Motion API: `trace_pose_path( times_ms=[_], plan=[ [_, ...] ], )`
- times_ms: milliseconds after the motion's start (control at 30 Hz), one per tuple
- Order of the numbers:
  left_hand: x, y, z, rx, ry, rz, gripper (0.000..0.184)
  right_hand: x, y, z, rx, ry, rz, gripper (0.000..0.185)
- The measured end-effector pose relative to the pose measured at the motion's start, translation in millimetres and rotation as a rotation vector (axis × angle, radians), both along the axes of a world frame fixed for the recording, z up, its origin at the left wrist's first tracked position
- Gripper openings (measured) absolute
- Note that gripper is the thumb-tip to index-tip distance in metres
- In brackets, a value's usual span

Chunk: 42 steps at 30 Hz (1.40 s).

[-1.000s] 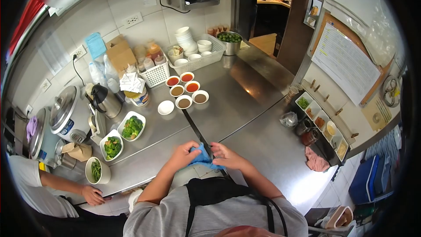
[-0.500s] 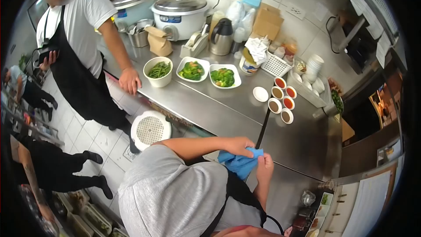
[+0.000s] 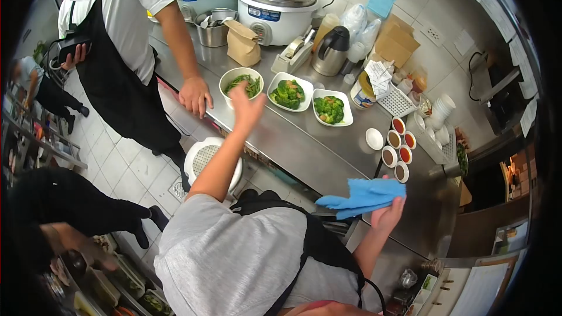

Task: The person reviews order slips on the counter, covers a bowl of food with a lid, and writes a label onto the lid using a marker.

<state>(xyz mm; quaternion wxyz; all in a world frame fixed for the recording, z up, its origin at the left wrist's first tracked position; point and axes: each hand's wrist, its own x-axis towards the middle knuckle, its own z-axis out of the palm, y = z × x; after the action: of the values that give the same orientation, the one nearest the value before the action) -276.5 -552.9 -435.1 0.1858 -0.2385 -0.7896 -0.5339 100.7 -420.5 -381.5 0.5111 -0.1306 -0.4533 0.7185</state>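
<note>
My left hand reaches over the near rim of a white round bowl filled with green beans. It is blurred, and I cannot make out whether its fingers grip anything. My right hand is closed on the edge of a blue cloth, which hangs spread out to the left above the counter's near edge. Right of the bowl stand two white square dishes of broccoli.
Several sauce cups sit on the steel counter. Behind are a rice cooker, paper bag, tape dispenser and steel jug. A co-worker's hand rests on the counter edge. A white stool stands below.
My left hand has let go of the blue cloth and moved left to the bowl of green beans. The cloth has opened out in my right hand. The camera view has shifted.
</note>
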Motion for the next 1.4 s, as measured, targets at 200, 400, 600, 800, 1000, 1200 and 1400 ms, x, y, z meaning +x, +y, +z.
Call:
trace_pose_path(
  times_ms=[200, 400, 600, 800, 1000, 1200, 1400],
  plan=[
    [-107.9, -26.1, -65.1, -0.106, -0.752, 0.175, 0.046, -34.3, 28.4, 5.1, -0.142, -0.025, -0.114, 0.034],
    [-108.7, -46.9, -60.3, 0.033, -1.206, -0.265, 0.041, -55.4, 53.5, -10.1, -0.203, -0.02, -0.01, 0.034],
    [-44.8, -54.9, -22.6, -0.016, -1.327, -0.65, 0.051, -70.7, 71.3, -54.5, -0.423, 0.009, 0.088, 0.035],
    [8.4, 17.8, -28.7, -0.304, -1.483, -1.078, 0.051, -116.4, 71.4, -53.4, -0.285, -0.211, -0.029, 0.025],
    [50.8, 69.9, -10.7, -0.773, -1.23, -1.242, 0.058, -155.4, 45.8, -58.9, 0.241, -0.698, -0.013, 0.021],
    [61.0, 88.3, -22.2, -0.866, -1.322, -1.282, 0.059, -156.3, 38.9, -75.4, 0.986, -0.829, 0.043, 0.019],
    [77.5, 91.1, -7.3, -0.851, -1.127, -1.271, 0.063, -156.9, 33.7, -70.9, 1.049, -1.171, -0.207, 0.019]
  ],
)
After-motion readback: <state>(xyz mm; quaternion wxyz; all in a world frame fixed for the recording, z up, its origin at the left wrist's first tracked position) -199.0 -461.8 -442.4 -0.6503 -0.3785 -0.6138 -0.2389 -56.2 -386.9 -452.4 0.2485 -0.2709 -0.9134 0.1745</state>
